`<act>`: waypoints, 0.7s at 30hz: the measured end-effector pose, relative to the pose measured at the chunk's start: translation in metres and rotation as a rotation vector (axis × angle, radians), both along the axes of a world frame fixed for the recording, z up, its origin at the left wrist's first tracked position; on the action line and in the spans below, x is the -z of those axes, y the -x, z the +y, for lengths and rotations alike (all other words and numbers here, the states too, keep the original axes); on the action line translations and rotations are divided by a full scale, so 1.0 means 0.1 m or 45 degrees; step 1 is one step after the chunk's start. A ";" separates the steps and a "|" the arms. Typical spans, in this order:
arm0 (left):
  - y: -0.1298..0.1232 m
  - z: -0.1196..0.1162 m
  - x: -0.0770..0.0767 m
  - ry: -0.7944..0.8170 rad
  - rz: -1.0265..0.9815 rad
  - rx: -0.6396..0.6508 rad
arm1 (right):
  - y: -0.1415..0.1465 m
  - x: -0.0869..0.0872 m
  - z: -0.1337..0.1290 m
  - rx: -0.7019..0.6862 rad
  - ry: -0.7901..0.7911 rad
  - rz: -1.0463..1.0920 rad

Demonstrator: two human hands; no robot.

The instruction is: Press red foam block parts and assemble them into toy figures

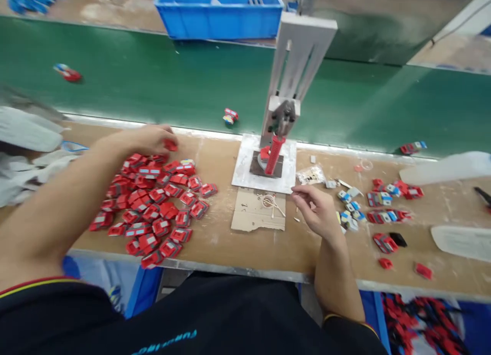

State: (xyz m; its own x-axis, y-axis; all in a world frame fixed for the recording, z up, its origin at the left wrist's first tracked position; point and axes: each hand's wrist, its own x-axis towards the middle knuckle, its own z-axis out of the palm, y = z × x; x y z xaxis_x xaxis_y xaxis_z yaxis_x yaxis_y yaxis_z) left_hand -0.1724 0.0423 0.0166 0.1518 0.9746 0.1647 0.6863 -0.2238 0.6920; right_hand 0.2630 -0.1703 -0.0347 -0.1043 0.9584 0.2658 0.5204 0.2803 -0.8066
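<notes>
My left hand [155, 139] is closed on a small red part [170, 145] at the back edge of a pile of red and grey toy car bodies [153, 201]. My right hand [315, 207] is beside the right front corner of the white base plate [245, 173], thumb and fingertips pressed together; whatever they hold, if anything, is too small to name. A metal press [286, 114] with a red handle [274, 155] stands on that plate, and a red piece sits under it. Cardboard [245, 217] with a looped white cord [269, 201] lies in front.
Behind the bench runs a green belt [153, 84] carrying several toy pieces. A blue crate [218, 22] stands beyond it. Blue-and-white parts [351, 206], red cars [385, 242] and a small plastic bag [310, 175] lie right of the press. Below the front edge are blue bins.
</notes>
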 end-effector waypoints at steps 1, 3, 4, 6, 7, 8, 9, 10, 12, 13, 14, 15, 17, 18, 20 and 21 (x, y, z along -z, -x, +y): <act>0.01 -0.05 -0.06 0.080 0.062 0.051 | -0.03 -0.01 0.00 -0.053 0.003 -0.101; -0.04 -0.31 -0.21 -0.007 0.226 0.134 | -0.06 -0.02 0.00 -0.179 0.035 -0.285; -0.10 -0.52 -0.27 -0.096 0.167 0.154 | -0.06 -0.02 0.00 -0.236 0.057 -0.361; -0.32 -1.03 -0.35 -0.247 -0.076 0.084 | -0.03 0.02 0.01 -0.314 0.089 -0.477; -0.47 -1.29 -0.34 -0.330 -0.184 0.041 | -0.01 0.05 0.01 -0.338 0.097 -0.515; -0.64 -1.52 -0.30 -0.387 -0.277 0.025 | 0.01 0.09 0.02 -0.355 0.097 -0.537; -0.82 -1.72 -0.23 -0.318 -0.344 0.062 | 0.03 0.12 0.04 -0.366 0.091 -0.545; -0.98 -1.86 -0.13 -0.273 -0.515 0.061 | 0.05 0.16 0.05 -0.373 0.082 -0.540; -1.28 -1.98 0.12 0.075 -0.887 0.011 | 0.09 0.23 0.07 -0.359 0.054 -0.499; -1.39 -1.97 0.25 0.276 -1.061 -0.009 | 0.11 0.26 0.09 -0.332 0.036 -0.469; -1.48 -1.93 0.37 0.458 -1.192 -0.030 | 0.14 0.29 0.10 -0.289 0.014 -0.441; -1.55 -1.87 0.48 0.597 -1.272 -0.046 | 0.18 0.31 0.11 -0.241 -0.010 -0.419; -1.63 -1.74 0.64 0.741 -1.344 -0.038 | 0.25 0.35 0.13 -0.182 -0.055 -0.397; -1.65 -1.70 0.70 0.761 -1.352 -0.010 | 0.28 0.37 0.14 -0.182 -0.069 -0.387; -1.65 -1.68 0.79 0.751 -1.354 0.073 | 0.33 0.39 0.15 -0.220 -0.072 -0.354; -1.65 -1.69 0.82 0.740 -1.352 0.109 | 0.34 0.39 0.15 -0.246 -0.064 -0.333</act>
State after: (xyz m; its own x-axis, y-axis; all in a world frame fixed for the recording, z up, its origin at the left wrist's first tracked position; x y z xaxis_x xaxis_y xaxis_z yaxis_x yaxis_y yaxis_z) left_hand -0.0076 -0.1272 -0.0651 0.2748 0.9378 -0.2124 -0.2853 0.2905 0.9134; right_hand 0.2289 -0.1554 -0.0739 -0.3536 0.9007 0.2524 0.6417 0.4299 -0.6351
